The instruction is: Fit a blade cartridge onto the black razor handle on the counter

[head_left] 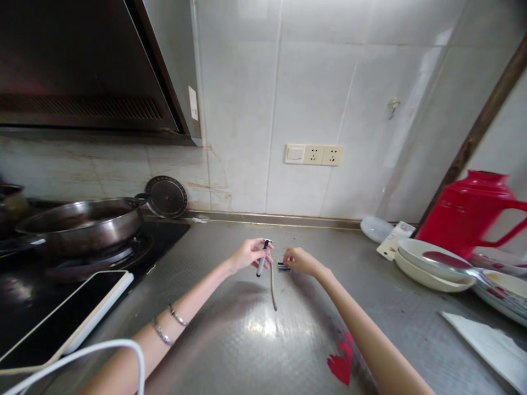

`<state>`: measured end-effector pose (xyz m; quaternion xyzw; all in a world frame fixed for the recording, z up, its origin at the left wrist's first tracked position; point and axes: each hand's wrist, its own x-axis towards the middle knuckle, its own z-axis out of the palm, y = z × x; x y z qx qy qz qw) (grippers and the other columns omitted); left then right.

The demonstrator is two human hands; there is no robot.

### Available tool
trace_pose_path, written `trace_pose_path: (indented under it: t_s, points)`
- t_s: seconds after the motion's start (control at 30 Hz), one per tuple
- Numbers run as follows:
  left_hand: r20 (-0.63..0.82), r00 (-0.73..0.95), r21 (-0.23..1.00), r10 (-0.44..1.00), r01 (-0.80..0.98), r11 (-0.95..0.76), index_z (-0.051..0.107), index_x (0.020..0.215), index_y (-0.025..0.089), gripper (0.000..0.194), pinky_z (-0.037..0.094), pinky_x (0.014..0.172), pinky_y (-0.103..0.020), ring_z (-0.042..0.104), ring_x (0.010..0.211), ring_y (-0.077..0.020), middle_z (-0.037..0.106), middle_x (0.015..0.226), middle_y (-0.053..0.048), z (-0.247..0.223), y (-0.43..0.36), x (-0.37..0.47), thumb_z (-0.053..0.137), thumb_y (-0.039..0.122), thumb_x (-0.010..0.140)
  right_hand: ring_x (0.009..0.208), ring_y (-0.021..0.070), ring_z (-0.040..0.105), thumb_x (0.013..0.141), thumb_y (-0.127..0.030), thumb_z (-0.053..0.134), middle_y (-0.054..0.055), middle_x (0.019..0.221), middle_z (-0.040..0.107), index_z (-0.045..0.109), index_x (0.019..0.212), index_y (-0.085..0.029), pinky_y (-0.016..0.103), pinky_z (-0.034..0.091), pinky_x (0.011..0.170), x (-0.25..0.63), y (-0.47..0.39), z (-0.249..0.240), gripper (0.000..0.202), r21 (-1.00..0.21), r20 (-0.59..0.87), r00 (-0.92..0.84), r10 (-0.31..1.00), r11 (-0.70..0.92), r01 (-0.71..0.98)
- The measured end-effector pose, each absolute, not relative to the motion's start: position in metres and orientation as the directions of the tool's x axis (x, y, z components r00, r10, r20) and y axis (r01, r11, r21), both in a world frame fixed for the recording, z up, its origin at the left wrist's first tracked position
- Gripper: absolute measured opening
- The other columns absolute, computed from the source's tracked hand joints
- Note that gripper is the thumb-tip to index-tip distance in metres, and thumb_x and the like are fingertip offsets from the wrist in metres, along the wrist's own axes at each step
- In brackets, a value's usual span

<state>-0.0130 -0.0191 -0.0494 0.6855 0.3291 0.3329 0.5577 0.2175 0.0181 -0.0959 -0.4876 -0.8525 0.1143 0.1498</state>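
My left hand is closed around a slim grey pen-like tube with a black upper part, held tilted above the steel counter. Just right of the tube, a thin greyish cord runs down toward me; whether it joins the tube I cannot tell. My right hand is low at the counter, its fingers bent and pressed together. Beside its fingertips lie small dark, narrow pieces with a greenish tint, too small to name. What the right fingers pinch, if anything, is hidden.
To the left, a steel pan sits on the stove, with a phone-like device and white cable nearer. Stacked bowls, a red thermos jug and white paper stand right. A red patch marks the front.
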Motion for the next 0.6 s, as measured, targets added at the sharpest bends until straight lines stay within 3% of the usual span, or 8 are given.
trace_pose_path:
  t_s: [0.23, 0.43, 0.6]
  points:
    - [0.147, 0.467, 0.981, 0.872, 0.043, -0.189, 0.057, 0.099, 0.014, 0.038, 0.049, 0.048, -0.024, 0.066, 0.063, -0.0191, 0.068, 0.081, -0.01, -0.045, -0.019, -0.013, 0.065, 0.037, 0.07, 0.073, 0.0153, 0.059, 0.077, -0.017, 0.049, 0.007, 0.08, 0.068, 0.069, 0.08, -0.015, 0.025, 0.044, 0.067, 0.217, 0.007, -0.062, 0.021, -0.387, 0.225, -0.466, 0.856, 0.517, 0.763]
    - [0.212, 0.423, 0.973, 0.881, -0.01, -0.229, 0.054, 0.096, 0.014, 0.034, 0.049, 0.047, -0.024, 0.066, 0.06, -0.0187, 0.067, 0.076, -0.007, -0.04, -0.021, -0.014, 0.063, 0.037, 0.072, 0.065, 0.0147, 0.057, 0.078, -0.027, 0.048, 0.005, 0.073, 0.064, 0.066, 0.081, -0.014, 0.019, 0.043, 0.043, 0.211, -0.013, -0.019, 0.022, -0.575, 0.281, -0.458, 0.843, 0.53, 0.623]
    - [0.225, 0.444, 0.97, 0.867, -0.019, -0.242, 0.053, 0.095, 0.013, 0.036, 0.049, 0.046, -0.024, 0.065, 0.057, -0.0179, 0.066, 0.075, -0.007, -0.039, -0.022, -0.014, 0.063, 0.039, 0.072, 0.063, 0.0133, 0.056, 0.078, -0.031, 0.05, 0.004, 0.071, 0.062, 0.065, 0.083, -0.015, 0.017, 0.043, 0.039, 0.202, -0.028, 0.0, 0.024, -0.65, 0.31, -0.481, 0.82, 0.552, 0.522]
